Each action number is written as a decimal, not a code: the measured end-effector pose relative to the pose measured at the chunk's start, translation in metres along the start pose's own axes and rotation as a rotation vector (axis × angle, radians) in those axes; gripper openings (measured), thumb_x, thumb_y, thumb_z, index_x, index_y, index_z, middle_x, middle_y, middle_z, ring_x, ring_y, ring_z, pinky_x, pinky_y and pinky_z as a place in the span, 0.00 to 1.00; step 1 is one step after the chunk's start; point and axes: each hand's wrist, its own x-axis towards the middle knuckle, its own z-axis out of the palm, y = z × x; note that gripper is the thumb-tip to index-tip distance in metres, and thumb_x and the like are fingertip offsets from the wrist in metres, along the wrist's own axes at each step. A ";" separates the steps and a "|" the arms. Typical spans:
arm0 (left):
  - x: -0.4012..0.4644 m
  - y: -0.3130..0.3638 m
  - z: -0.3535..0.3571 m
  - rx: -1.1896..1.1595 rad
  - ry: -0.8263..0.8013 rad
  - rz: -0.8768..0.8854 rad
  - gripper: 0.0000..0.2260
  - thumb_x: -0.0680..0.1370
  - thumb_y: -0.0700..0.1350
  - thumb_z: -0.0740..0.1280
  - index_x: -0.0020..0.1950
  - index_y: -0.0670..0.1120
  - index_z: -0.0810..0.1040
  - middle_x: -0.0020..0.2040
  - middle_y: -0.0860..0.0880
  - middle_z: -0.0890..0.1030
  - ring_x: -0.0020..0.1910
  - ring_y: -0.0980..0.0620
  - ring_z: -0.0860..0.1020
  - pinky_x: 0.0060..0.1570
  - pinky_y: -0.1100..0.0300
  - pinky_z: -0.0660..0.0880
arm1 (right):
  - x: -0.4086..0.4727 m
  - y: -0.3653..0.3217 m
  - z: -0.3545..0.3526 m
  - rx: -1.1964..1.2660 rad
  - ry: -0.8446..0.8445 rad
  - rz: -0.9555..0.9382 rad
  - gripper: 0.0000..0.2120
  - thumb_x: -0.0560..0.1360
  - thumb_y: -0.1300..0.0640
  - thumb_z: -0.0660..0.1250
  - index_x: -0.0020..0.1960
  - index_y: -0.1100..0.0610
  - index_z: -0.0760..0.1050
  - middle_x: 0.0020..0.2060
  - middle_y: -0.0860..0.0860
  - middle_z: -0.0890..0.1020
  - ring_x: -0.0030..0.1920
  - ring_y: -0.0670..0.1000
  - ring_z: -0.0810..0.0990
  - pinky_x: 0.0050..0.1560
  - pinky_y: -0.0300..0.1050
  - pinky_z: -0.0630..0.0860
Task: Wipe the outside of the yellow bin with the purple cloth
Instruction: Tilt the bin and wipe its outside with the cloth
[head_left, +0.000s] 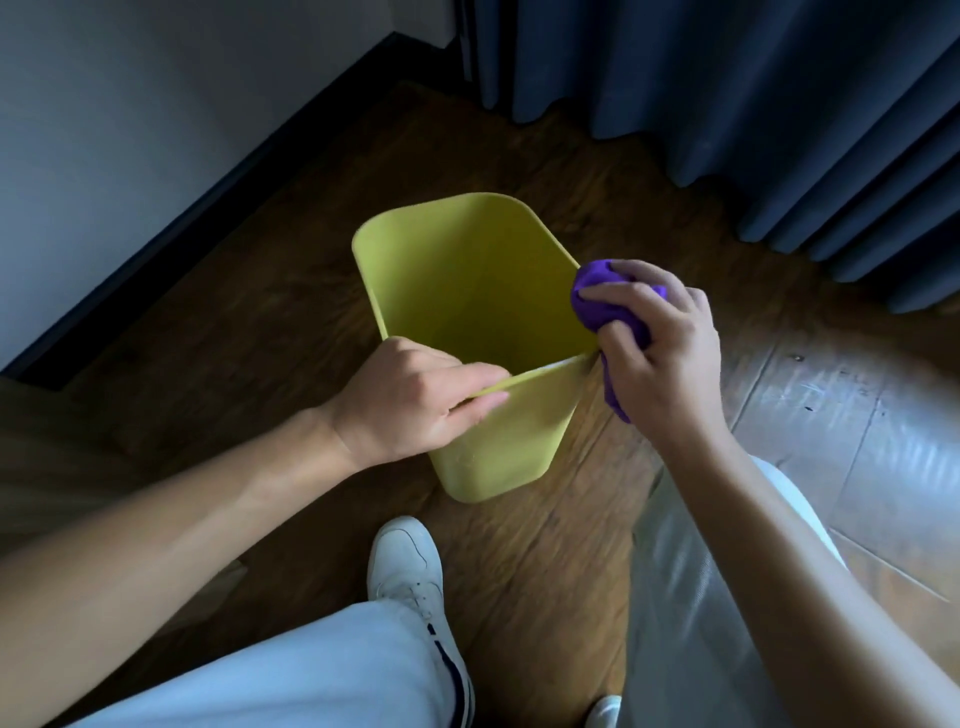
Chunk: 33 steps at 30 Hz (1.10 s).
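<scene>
Head view: bin (498, 447) upright on floor; left hand (415, 397) pinches near rim, right hand (657, 343) fingers bunch cloth (597, 299) vs bin's right outer wall.

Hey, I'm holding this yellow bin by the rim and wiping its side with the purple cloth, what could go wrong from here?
The left hand only pinches the near rim of the yellow bin, so a firm push from the right hand might tip or slide it on the wooden floor. The purple cloth is bunched up at the rim corner and may slip inside, and its hanging tail may drag.
</scene>
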 end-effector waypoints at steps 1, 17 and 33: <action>0.000 0.000 0.001 0.002 -0.013 0.005 0.08 0.80 0.44 0.72 0.50 0.40 0.86 0.27 0.47 0.77 0.25 0.46 0.76 0.26 0.52 0.74 | -0.007 -0.001 0.000 -0.035 -0.007 -0.038 0.17 0.74 0.56 0.63 0.57 0.48 0.86 0.66 0.46 0.81 0.60 0.57 0.74 0.59 0.39 0.66; -0.005 -0.021 0.014 0.037 -0.120 -0.049 0.16 0.78 0.56 0.72 0.45 0.43 0.87 0.38 0.44 0.85 0.40 0.44 0.85 0.39 0.49 0.80 | -0.060 -0.013 0.036 -0.030 -0.131 -0.100 0.18 0.73 0.55 0.64 0.60 0.53 0.85 0.66 0.49 0.81 0.57 0.59 0.74 0.59 0.44 0.69; -0.032 -0.055 0.015 0.029 -0.078 -0.218 0.16 0.77 0.54 0.69 0.42 0.42 0.86 0.39 0.49 0.85 0.37 0.45 0.82 0.42 0.52 0.74 | -0.010 0.004 0.072 0.042 -0.099 -0.121 0.17 0.74 0.60 0.68 0.61 0.53 0.83 0.71 0.49 0.77 0.64 0.59 0.75 0.61 0.45 0.70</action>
